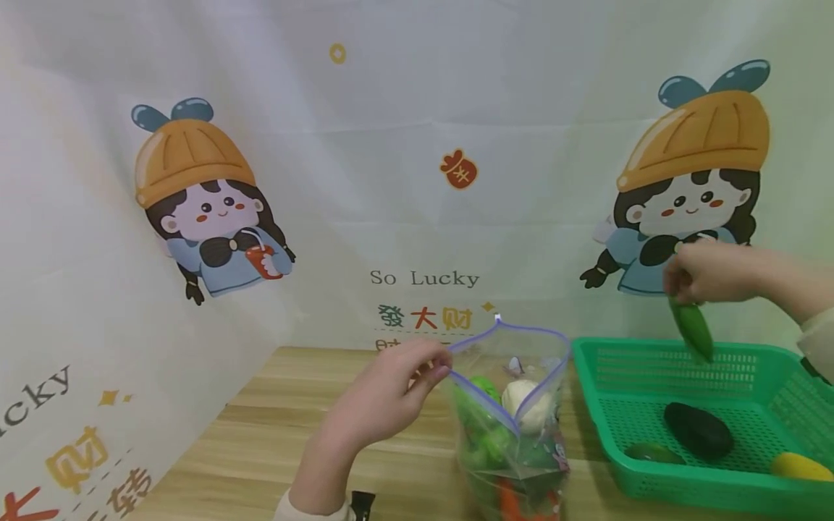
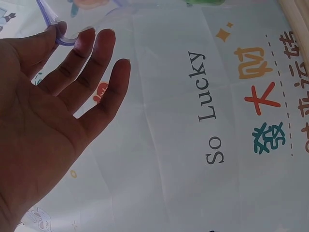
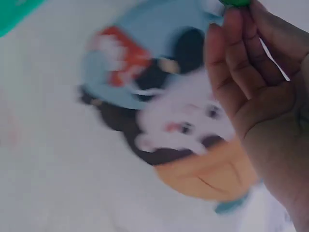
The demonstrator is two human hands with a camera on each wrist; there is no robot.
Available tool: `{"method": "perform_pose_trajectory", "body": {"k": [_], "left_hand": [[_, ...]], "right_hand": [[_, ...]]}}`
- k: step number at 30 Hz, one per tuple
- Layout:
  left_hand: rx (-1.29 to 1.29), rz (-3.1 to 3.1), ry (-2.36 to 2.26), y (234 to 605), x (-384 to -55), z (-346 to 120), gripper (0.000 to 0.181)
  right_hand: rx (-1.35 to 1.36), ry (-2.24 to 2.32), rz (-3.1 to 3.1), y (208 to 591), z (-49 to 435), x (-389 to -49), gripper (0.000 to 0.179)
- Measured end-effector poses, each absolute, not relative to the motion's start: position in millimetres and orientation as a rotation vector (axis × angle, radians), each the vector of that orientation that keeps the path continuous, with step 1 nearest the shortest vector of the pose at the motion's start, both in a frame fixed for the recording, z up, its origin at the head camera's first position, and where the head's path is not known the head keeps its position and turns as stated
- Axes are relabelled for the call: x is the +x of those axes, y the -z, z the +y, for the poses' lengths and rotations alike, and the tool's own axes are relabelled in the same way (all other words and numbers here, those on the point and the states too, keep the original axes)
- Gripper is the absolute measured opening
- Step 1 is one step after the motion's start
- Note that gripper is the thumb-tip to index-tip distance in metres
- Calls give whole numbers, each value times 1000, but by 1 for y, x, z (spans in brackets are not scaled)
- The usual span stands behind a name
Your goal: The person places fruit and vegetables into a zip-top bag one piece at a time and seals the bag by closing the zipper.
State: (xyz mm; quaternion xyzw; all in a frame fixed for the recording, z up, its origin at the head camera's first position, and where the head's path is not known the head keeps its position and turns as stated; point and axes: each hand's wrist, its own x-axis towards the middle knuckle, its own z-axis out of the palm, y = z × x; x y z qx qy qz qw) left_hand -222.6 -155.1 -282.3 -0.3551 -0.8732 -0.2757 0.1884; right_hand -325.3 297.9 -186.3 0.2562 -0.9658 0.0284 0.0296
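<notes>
My left hand (image 1: 384,398) pinches the purple zip edge of a clear zip bag (image 1: 485,402) between thumb and index finger. The other fingers stay loosely bent, as the left wrist view shows. The bag stands upright with its mouth spread. Inside are bright green vegetables (image 1: 487,438), a round whitish one (image 1: 524,405) and something orange-red (image 1: 515,501) low down. Over the green basket (image 1: 591,412), my right hand (image 1: 710,271) holds a green cucumber (image 1: 693,333) by its top end, and it hangs at a tilt. Only its tip (image 3: 235,2) shows in the right wrist view.
In the basket lie a dark, eggplant-like vegetable (image 1: 699,430), a green rounded one (image 1: 654,454) and a yellow one (image 1: 801,467). The basket stands right of the bag on a wooden table (image 1: 260,427). A printed cloth (image 1: 365,202) hangs behind.
</notes>
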Motion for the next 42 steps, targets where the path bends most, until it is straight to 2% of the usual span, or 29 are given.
{"method": "perform_pose_trajectory", "body": {"k": [2, 7, 12, 15, 22, 27, 33, 42], "left_hand": [[-1003, -2445, 769, 282, -222, -156, 7], [-1017, -2436, 765, 279, -222, -156, 7], [-1002, -2463, 782, 280, -222, -157, 7], [-999, -2476, 787, 281, -222, -157, 9], [-995, -2480, 779, 282, -222, -158, 10], [-1005, -2466, 778, 282, -222, -158, 9], [-1037, -2426, 796, 280, -222, -158, 7], [-1037, -2449, 788, 281, -222, -159, 7]], "right_hand": [[756, -160, -2825, 162, 277, -312, 8], [767, -567, -2568, 132, 232, -275, 20], [1144, -697, -2317, 133, 188, -243, 25], [1344, -683, -2213, 141, 167, -235, 27], [1593, -409, -2172, 170, 135, -253, 20], [1668, -137, -2256, 196, 125, -266, 15], [1609, 27, -2457, 213, 119, -270, 22], [1276, 262, -2902, 227, 116, -274, 22]]}}
